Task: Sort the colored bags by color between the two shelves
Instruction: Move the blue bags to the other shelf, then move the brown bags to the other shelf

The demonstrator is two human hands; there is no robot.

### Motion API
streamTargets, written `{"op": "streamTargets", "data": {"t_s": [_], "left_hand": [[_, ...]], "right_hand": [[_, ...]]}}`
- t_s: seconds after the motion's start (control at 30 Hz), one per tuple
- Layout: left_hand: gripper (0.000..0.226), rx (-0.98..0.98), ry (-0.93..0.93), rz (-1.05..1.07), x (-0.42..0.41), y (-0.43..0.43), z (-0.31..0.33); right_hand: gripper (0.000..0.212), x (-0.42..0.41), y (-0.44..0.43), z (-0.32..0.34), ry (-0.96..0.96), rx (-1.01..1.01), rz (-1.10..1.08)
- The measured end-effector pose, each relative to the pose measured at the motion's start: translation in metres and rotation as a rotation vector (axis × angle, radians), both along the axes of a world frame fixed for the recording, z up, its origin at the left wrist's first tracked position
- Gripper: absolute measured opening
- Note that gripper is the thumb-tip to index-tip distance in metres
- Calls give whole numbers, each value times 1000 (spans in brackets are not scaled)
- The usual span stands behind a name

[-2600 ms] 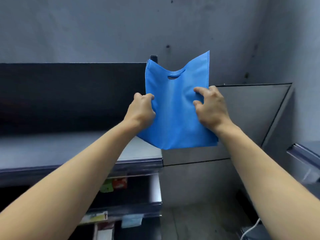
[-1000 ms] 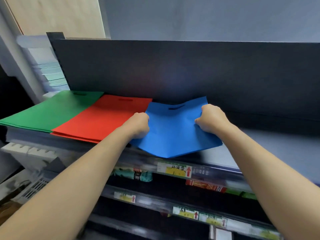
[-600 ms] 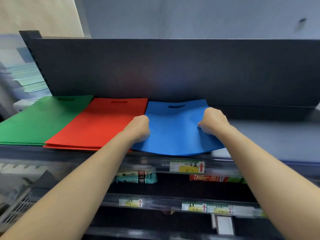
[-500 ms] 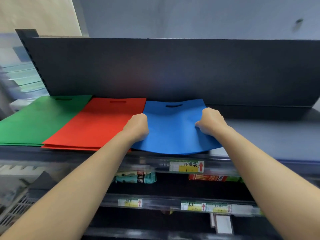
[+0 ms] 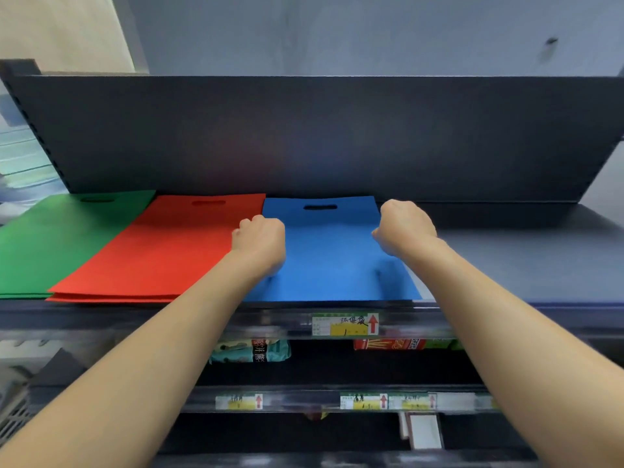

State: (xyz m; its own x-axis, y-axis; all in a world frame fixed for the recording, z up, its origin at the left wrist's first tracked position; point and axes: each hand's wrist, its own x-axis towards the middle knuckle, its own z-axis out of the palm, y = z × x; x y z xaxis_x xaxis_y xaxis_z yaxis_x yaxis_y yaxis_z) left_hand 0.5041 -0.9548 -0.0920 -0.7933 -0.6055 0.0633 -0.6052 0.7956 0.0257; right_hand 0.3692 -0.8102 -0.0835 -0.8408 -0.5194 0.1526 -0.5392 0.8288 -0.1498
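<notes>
The blue bag lies flat on the shelf between my left hand and right hand, both fisted above its side edges, gripping nothing

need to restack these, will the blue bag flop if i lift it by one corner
Probably floppy and light: the blue bag lies as a thin, flat sheet. It may slide easily on the smooth shelf.

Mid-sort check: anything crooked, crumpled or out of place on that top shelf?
Nothing stands out. On the top shelf, the green bags, red bags and blue bag lie flat side by side, handle cutouts toward the back.
</notes>
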Motion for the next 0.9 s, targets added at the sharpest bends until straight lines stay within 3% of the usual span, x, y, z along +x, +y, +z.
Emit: {"op": "streamTargets", "data": {"t_s": [0.1,0.17,0.23,0.53,0.9], "left_hand": [[9,-101,44,-100,-17,23,17],[12,-149,125,-222,-35,42,26],[25,-123,221,-365,-54,69,37],[24,-113,519,-928,-132,235,69],[30,-207,663,-1263,-195,456,99]], "right_hand": [[26,6,20,19,66,-19,57],[9,10,43,35,83,-56,81],[22,12,72,49,91,-67,45],[34,-14,251,74,159,-21,-381],[23,-14,468,100,325,85,-728]]}}
